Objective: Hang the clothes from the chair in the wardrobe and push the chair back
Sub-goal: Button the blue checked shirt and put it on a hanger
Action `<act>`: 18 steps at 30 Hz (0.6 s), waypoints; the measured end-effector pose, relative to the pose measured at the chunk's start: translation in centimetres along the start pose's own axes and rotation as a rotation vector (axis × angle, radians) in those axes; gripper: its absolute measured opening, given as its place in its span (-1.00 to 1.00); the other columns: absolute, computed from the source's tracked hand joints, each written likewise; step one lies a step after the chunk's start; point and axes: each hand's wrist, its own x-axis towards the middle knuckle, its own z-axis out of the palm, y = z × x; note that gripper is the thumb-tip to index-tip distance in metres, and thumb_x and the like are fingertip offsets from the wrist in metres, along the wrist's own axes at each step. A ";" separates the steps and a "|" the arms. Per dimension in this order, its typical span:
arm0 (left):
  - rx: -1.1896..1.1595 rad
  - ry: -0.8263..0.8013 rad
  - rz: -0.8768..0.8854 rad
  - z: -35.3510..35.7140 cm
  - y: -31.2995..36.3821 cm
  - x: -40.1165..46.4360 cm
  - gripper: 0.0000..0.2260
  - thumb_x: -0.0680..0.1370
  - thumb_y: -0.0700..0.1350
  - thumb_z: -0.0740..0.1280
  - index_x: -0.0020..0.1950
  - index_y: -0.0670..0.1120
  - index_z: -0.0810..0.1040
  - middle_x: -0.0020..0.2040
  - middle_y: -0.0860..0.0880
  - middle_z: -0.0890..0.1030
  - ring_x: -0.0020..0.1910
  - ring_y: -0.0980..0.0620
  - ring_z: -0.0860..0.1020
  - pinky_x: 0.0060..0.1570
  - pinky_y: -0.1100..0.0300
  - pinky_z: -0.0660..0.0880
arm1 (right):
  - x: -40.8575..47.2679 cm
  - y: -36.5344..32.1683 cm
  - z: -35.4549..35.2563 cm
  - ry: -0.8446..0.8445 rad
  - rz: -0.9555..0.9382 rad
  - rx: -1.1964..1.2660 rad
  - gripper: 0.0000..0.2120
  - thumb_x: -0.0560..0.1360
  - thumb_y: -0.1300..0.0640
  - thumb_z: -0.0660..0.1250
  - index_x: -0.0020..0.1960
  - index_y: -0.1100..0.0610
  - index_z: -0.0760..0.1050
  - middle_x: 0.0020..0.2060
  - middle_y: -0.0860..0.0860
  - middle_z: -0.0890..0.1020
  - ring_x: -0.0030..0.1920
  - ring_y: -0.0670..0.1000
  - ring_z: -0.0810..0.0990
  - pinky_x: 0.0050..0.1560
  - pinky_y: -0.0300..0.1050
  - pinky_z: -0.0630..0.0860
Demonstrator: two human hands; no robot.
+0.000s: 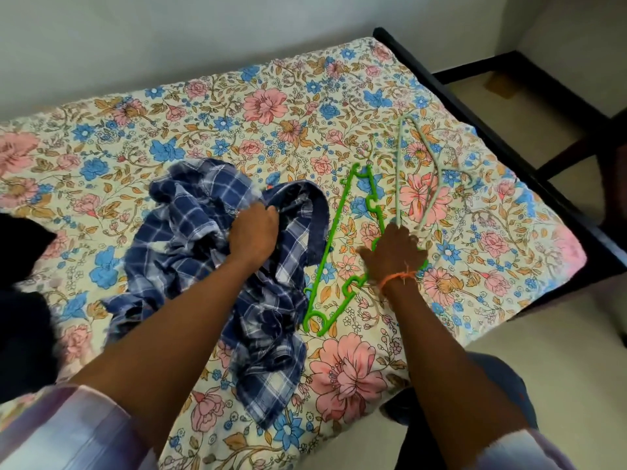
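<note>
Blue checked shirt (pixel 217 252) lies crumpled on the bed (pixel 271 106), left hand (pixel 252 234) gripping it; right hand (pixel 395 254) rests spread on the green hanger (pixel 334 245) (hangering step). Next: lift hanger, thread shirt.

You are in a bedroom in a home. You can tell by the bed (pixel 492 137) with its dark frame and the flowery sheet (pixel 271 106) spread over it, pushed up against a plain pale wall (pixel 169 35). A blue checked shirt (pixel 210 252) and two clothes hangers, a green hanger (pixel 334 228) and a pale hanger (pixel 429 164), lie on the bed, and there is a light floor (pixel 559 351) beside it.
</note>
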 end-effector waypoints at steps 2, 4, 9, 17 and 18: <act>0.017 -0.022 0.060 -0.5 -0.1 0.2 -0.65 0.71 0.00 0.04 -0.17 -0.16 0.38 -0.34 -0.05 0.39 -0.39 -0.01 0.34 -0.39 0.11 0.20 | -0.2 0.2 1.2 -0.018 0.026 -0.041 -0.31 0.49 -0.29 0.29 0.39 0.19 0.32 0.30 0.18 0.42 0.32 0.25 0.41 0.26 0.26 0.34; 0.001 -0.043 0.096 -1.1 -0.3 0.5 -0.66 0.71 0.03 0.03 -0.16 -0.13 0.36 -0.33 -0.04 0.37 -0.38 -0.02 0.32 -0.38 0.10 0.20 | 0.1 0.5 1.3 -0.013 0.038 0.047 -0.39 0.51 -0.20 0.31 0.35 0.21 0.35 0.26 0.19 0.44 0.26 0.27 0.47 0.31 0.27 0.30; -0.029 -0.019 0.132 -3.9 -0.1 0.4 -0.68 0.71 0.01 0.06 -0.18 -0.12 0.33 -0.33 -0.06 0.33 -0.39 -0.05 0.26 -0.34 0.05 0.20 | 0.3 0.5 -2.7 0.118 0.032 0.422 -0.57 0.58 -0.01 0.26 0.30 0.27 0.36 0.21 0.26 0.50 0.17 0.32 0.54 0.11 0.12 0.43; -0.033 -0.161 0.242 -10.3 2.8 -1.2 -0.60 0.70 -0.05 0.12 -0.33 -0.12 0.26 -0.41 -0.07 0.26 -0.45 -0.01 0.21 -0.33 0.10 0.19 | 0.6 -4.7 -10.7 0.424 0.074 0.826 -0.62 0.67 0.07 0.12 0.27 0.38 0.30 -0.19 0.29 0.55 -0.25 0.24 0.52 -0.31 0.07 0.37; -0.020 -0.180 0.253 -11.4 3.2 -1.4 -0.60 0.70 -0.05 0.13 -0.33 -0.13 0.27 -0.41 -0.07 0.25 -0.45 -0.01 0.21 -0.33 0.10 0.18 | 0.5 -5.7 -11.4 0.453 0.038 0.853 -0.60 0.67 0.04 0.12 0.27 0.39 0.29 -0.22 0.27 0.53 -0.28 0.21 0.49 -0.33 0.05 0.32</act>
